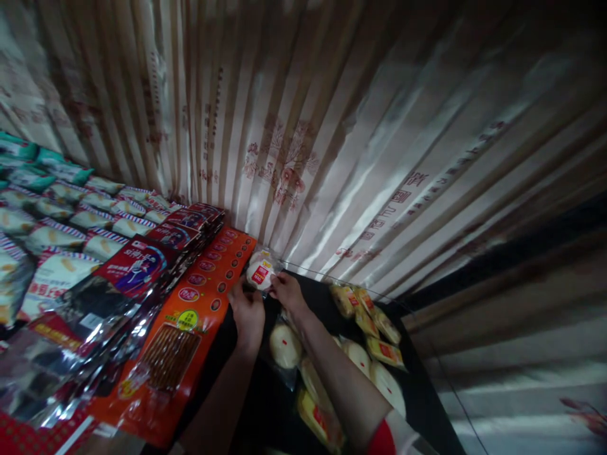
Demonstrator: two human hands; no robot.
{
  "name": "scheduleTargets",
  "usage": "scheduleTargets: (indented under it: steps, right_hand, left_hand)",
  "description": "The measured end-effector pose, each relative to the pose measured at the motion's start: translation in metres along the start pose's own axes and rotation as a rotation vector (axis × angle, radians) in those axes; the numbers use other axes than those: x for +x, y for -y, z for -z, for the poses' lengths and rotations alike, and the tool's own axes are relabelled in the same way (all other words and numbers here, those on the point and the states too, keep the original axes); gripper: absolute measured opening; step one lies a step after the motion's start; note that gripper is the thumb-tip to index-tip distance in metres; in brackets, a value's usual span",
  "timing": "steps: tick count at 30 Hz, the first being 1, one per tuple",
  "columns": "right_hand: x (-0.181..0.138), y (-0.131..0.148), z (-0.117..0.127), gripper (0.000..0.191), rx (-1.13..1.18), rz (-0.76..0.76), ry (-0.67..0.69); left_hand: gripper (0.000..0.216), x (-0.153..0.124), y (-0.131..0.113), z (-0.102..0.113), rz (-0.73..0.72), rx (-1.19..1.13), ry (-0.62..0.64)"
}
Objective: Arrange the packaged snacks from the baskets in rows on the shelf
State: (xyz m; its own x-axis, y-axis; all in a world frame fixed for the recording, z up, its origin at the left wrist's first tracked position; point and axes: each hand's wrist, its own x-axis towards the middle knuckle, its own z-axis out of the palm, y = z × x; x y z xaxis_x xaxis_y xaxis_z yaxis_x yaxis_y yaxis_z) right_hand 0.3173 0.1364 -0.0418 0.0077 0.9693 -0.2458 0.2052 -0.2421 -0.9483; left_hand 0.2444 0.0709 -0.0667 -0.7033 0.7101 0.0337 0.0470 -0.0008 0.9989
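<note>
Both hands hold a small clear packet with a round pale bun and a red label (pixel 260 273) at the far end of a dark shelf (pixel 422 392). My left hand (pixel 247 311) grips its near left edge with fingers closed. My right hand (pixel 286 292) pinches its right side. More wrapped buns (pixel 285 346) and yellow-red packets (pixel 374 328) lie under and to the right of my right forearm.
Long orange snack packets (pixel 190 322) lie just left of my hands. Beyond them are dark red and silver bags (pixel 128 278) and rows of pale striped packets (pixel 71 221). A striped, shiny patterned curtain (pixel 332 139) hangs behind the shelf.
</note>
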Motion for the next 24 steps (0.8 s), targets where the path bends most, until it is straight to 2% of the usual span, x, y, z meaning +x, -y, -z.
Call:
scheduleTargets:
  steps: [5, 10, 17, 19, 24]
  right_hand:
    - [0.012, -0.010, -0.004, 0.010, -0.075, 0.072, -0.023]
    - [0.022, -0.021, -0.001, 0.018, -0.162, 0.145, -0.070]
    - [0.024, -0.024, -0.006, 0.021, -0.173, 0.100, -0.069]
    - [0.022, -0.019, -0.006, 0.021, -0.255, 0.093, -0.071]
    - [0.016, -0.004, -0.002, 0.024, -0.633, 0.167, -0.102]
  left_hand:
    - [0.036, 0.001, 0.001, -0.001, -0.039, 0.053, 0.065]
    - [0.041, 0.004, 0.005, -0.003, -0.011, 0.026, 0.129]
    - [0.037, 0.007, 0.010, -0.003, 0.020, 0.017, 0.179]
    - [0.038, 0.008, 0.011, -0.003, 0.025, 0.013, 0.195]
    - [0.039, 0.009, 0.012, -0.004, 0.030, 0.015, 0.204]
